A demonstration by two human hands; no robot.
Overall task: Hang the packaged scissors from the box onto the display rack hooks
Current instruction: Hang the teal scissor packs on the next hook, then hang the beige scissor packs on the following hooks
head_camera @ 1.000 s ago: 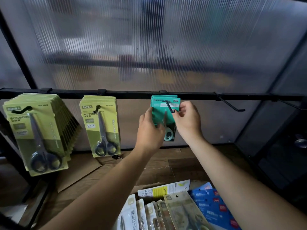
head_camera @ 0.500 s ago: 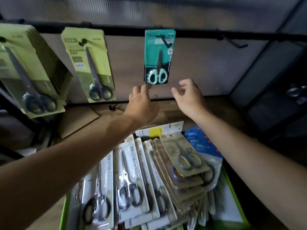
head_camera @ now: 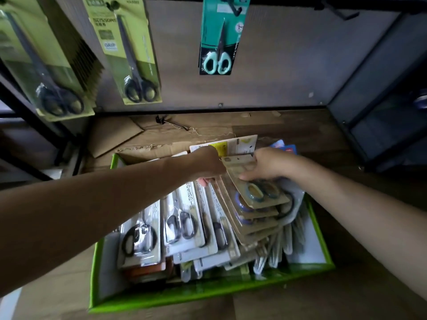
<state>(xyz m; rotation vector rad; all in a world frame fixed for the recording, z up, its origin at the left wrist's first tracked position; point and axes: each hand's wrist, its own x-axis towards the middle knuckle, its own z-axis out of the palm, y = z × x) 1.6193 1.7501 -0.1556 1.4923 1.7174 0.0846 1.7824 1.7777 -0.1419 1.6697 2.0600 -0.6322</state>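
Note:
A green-rimmed box (head_camera: pixel 208 294) on the floor holds several packaged scissors. My right hand (head_camera: pixel 265 166) grips the top beige scissors pack (head_camera: pixel 251 188) of a slanted stack at the box's right side, thumb over its front. My left hand (head_camera: pixel 208 162) reaches down at the upper left edge of that same stack; its fingers are hidden behind the packs. Above, a teal scissors pack (head_camera: pixel 220 35) hangs on a rack hook. Yellow-green scissors packs (head_camera: pixel 129 51) hang to its left, with a thicker bunch (head_camera: pixel 44 65) at the far left.
An empty black hook (head_camera: pixel 342 12) sticks out of the rail at the upper right. White-carded scissors packs (head_camera: pixel 182 222) fill the box's left half. Flattened cardboard (head_camera: pixel 115 135) and a loose hook (head_camera: pixel 171 122) lie behind the box. A dark shelf frame (head_camera: pixel 381 100) stands at right.
Both hands left the teal pack hanging on its hook and dropped into the box. My view tilted down; my right hand now grips the top beige pack.

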